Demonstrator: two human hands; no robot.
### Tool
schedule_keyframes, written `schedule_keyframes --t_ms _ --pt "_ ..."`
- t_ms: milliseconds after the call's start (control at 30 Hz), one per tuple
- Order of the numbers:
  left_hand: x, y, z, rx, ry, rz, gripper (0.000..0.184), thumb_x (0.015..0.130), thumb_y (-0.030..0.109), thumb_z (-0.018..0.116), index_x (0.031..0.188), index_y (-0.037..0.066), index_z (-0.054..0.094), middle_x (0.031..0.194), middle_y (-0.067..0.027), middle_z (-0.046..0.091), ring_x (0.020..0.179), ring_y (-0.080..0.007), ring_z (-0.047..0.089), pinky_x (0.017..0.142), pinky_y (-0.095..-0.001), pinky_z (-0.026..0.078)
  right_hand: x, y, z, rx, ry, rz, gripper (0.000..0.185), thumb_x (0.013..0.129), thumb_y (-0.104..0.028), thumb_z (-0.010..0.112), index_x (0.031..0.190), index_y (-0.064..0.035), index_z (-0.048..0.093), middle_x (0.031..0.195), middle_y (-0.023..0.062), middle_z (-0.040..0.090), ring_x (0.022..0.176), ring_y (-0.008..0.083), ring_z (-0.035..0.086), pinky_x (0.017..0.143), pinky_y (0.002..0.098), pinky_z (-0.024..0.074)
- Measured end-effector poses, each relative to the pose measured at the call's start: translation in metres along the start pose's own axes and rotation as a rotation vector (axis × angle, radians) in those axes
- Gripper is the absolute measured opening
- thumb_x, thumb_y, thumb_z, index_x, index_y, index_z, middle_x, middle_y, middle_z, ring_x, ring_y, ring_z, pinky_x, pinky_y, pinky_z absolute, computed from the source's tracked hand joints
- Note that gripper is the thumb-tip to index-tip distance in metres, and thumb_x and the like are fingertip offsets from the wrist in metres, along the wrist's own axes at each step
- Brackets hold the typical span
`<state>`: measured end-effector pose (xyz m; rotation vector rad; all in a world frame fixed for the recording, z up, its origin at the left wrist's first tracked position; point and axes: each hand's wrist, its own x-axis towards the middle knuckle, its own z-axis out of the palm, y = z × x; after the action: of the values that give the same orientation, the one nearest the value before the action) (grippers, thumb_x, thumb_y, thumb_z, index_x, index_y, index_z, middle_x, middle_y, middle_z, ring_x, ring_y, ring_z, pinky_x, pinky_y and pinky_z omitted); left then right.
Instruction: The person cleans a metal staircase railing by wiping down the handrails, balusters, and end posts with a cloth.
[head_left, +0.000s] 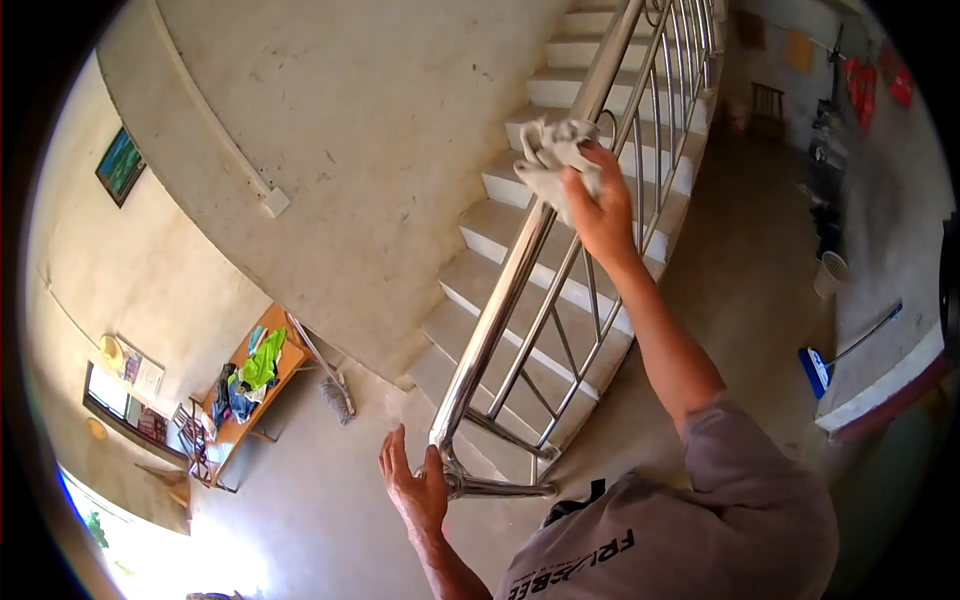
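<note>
A light grey cloth [552,160] is bunched over the thick top rail of a shiny metal stair railing [503,305]. My right hand [603,212] grips the cloth and presses it on the rail, partway up. Near the lower end of the rail, my left hand [416,492] is raised beside the post with its fingers apart and nothing in them.
Concrete stairs [500,232] climb behind the railing. At the left are a wooden table [232,428] heaped with clothes, a chair [190,440] and a mop [338,398]. A blue broom [815,372] and a bin [830,275] stand at the right.
</note>
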<state>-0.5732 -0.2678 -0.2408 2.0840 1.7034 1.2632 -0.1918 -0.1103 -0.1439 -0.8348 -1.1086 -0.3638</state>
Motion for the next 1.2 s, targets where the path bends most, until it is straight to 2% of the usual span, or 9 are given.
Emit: schedule_keyframes --t_ms 133,200,433,533,600,733,833,900,1200 --pt "-0.013 -0.031 0.01 0.074 -0.231 -0.196 0.034 0.086 0.02 0.071 0.114 0.0 0.067 0.105 -0.018 0.068 0.093 -0.0332 0.066 0.082 -0.0416 0.052 -0.055 0.015 0.045 -0.637 -0.454 -0.157 0.037 0.074 -0.009 0.071 0.111 -0.0066 0.067 0.132 0.0102 0.055 0.128 0.0378 0.043 0.108 0.0549 0.033" --pt "-0.012 -0.041 0.017 0.028 -0.143 -0.155 0.025 0.087 0.022 0.071 0.1 0.001 0.072 0.091 -0.0132 0.07 0.078 -0.0279 0.067 0.071 -0.0379 0.053 -0.1 -0.008 0.055 -0.535 -0.457 -0.091 0.044 0.064 -0.007 0.073 0.108 -0.0106 0.07 0.132 0.0041 0.054 0.132 0.0381 0.037 0.108 0.0607 0.0273" --pt "-0.021 -0.038 0.016 -0.045 -0.105 -0.195 0.019 0.088 0.018 0.067 0.089 -0.001 0.072 0.083 -0.0136 0.068 0.073 -0.0258 0.066 0.068 -0.0358 0.051 -0.169 -0.033 0.039 -0.313 -0.828 -0.107 0.049 0.073 -0.02 0.074 0.121 -0.0177 0.064 0.137 0.0018 0.051 0.131 0.0309 0.046 0.108 0.063 0.0294" --pt "-0.018 -0.038 0.017 -0.011 -0.088 -0.164 0.018 0.087 0.015 0.066 0.089 -0.001 0.071 0.082 -0.0136 0.068 0.07 -0.0253 0.065 0.066 -0.0356 0.05 -0.1 0.012 0.028 -0.332 -0.601 -0.146 0.053 0.072 -0.01 0.072 0.123 -0.0168 0.061 0.137 0.0093 0.05 0.124 0.0335 0.052 0.092 0.0531 0.0493" --pt "-0.019 -0.039 0.02 0.023 -0.07 -0.156 0.014 0.086 0.013 0.067 0.087 0.0 0.071 0.082 -0.0133 0.068 0.068 -0.0269 0.065 0.064 -0.0358 0.05 -0.038 0.039 0.02 -0.448 -0.331 -0.213 0.059 0.069 0.002 0.069 0.125 -0.013 0.06 0.137 0.0176 0.047 0.126 0.04 0.046 0.103 0.049 0.0421" --pt "-0.02 -0.041 0.023 -0.035 -0.025 -0.23 0.015 0.086 0.012 0.065 0.085 -0.001 0.071 0.077 -0.0134 0.067 0.065 -0.024 0.063 0.062 -0.035 0.049 -0.003 0.1 0.025 -0.227 0.122 0.157 0.054 0.079 0.004 0.06 0.131 -0.0001 0.048 0.13 0.0243 0.045 0.127 0.0429 0.041 0.108 0.0478 0.0367" --pt "-0.02 -0.04 0.023 -0.045 -0.001 -0.206 0.015 0.086 0.012 0.064 0.084 -0.001 0.071 0.074 -0.0132 0.066 0.063 -0.0223 0.062 0.06 -0.0343 0.048 -0.046 0.112 0.021 -0.301 0.098 0.3 0.052 0.077 0.006 0.059 0.128 0.002 0.048 0.126 0.0246 0.048 0.121 0.0439 0.045 0.105 0.0476 0.0386" --pt "-0.02 -0.04 0.024 -0.05 0.015 -0.199 0.015 0.086 0.012 0.064 0.084 -0.002 0.07 0.073 -0.013 0.066 0.062 -0.0217 0.061 0.06 -0.034 0.048 -0.077 0.113 0.014 -0.673 -0.123 0.032 0.052 0.075 0.007 0.059 0.126 0.0021 0.049 0.123 0.0228 0.05 0.114 0.0441 0.048 0.101 0.0468 0.0406" --pt "-0.02 -0.041 0.026 -0.03 0.02 -0.232 0.015 0.086 0.011 0.064 0.083 -0.002 0.069 0.071 -0.0127 0.066 0.061 -0.0215 0.062 0.06 -0.0332 0.048 -0.223 0.055 0.013 -0.565 -0.455 0.055 0.048 0.069 0.007 0.063 0.114 -0.0094 0.063 0.134 0.0118 0.051 0.115 0.0445 0.046 0.095 0.0488 0.0461"
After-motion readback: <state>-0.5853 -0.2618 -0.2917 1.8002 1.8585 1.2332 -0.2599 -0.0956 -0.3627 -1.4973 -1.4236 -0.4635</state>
